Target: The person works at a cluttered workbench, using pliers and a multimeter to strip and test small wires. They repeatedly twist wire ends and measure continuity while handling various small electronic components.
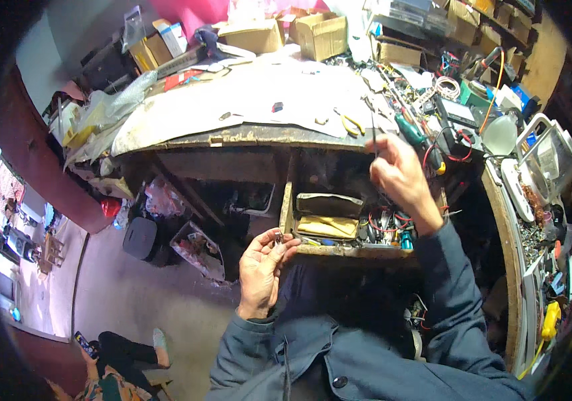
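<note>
My left hand (262, 274) is above the front edge of an open drawer (339, 252), pinching a small metal piece (278, 237) between thumb and fingers. My right hand (399, 180) is raised at the worktop's front edge, closed on a thin dark tool (373, 130), probably tweezers or a driver. Near it on the white sheet (246, 90) lie yellow-handled pliers (351, 125) and a small dark blue-red part (277, 107). The drawer holds a yellow folded item (326, 226), wires and a teal-handled tool (406, 240).
Cardboard boxes (320, 37) line the back. Tools, cables and a power-meter-like device (454, 113) crowd the right, with a side shelf (499, 220) of parts. A bin (198, 254) and grey container (140, 237) stand below. Another person's legs (125, 354) are at lower left.
</note>
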Motion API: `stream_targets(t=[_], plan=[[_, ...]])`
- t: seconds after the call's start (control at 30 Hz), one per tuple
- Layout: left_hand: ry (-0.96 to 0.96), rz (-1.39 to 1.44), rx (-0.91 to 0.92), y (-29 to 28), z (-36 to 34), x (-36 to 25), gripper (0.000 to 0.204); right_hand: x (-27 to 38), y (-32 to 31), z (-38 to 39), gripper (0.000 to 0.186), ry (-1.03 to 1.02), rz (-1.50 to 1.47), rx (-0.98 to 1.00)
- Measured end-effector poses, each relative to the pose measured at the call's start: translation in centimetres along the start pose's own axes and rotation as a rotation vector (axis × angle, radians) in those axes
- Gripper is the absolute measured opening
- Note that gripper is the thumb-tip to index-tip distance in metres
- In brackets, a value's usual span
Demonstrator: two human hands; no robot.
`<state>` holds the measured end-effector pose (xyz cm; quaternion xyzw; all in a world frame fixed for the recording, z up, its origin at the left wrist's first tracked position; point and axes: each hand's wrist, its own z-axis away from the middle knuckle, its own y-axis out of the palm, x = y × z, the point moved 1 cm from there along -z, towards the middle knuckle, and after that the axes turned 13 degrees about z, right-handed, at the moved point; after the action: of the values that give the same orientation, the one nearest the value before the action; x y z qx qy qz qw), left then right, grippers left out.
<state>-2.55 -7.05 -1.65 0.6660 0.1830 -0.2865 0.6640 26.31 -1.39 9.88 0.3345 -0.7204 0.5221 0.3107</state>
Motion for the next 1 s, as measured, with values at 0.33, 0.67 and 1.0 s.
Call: stream_targets(t=[0.33, 0.67, 1.0], plan=[[0.212, -0.599, -0.03, -0.8, 1.8, 0.5, 0.019, -0.7, 7.1, 11.9, 0.025, -0.108, 0.209, 0.09], [0.273, -0.396, -0.132, -0.8, 1.8, 1.6, 0.023, 2.0, 10.0, 15.0, 0.034, -0.249, 0.206, 0.16], [0.262, -0.369, -0.152, -0.8, 2.2, 1.7, 0.024, 2.5, 11.4, 15.0, 0.03, -0.262, 0.18, 0.18]])
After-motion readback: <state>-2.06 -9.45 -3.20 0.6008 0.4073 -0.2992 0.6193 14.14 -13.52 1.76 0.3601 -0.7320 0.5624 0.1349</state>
